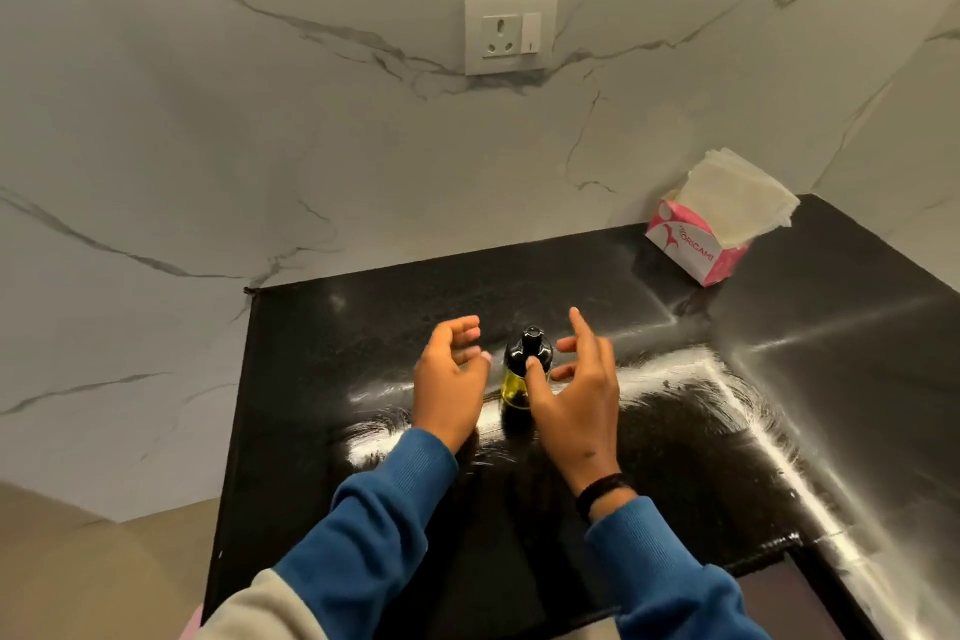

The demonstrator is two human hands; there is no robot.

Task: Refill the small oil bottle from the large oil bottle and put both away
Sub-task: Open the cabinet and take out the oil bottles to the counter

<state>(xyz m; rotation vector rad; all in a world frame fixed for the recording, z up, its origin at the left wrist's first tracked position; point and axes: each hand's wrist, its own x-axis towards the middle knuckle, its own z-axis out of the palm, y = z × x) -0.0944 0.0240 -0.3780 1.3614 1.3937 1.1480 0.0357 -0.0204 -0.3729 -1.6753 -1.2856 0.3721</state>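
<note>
Black worktop (363, 327) carries a tissue box (696, 244) at its rear right. Small oil bottle (522, 374) stands upright at centre between both hands. Left hand (449, 379) and right hand (576, 390) flank it, each grip apart, fingers loosely curled, holding nothing.

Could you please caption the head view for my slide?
Both hands, left and right, open beside the small oil bottle on the black counter.

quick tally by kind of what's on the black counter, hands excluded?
Oil bottles: 1, the small oil bottle
Tissue boxes: 1, the pink tissue box
Total: 2 on the counter. No large bottle in view.
</note>
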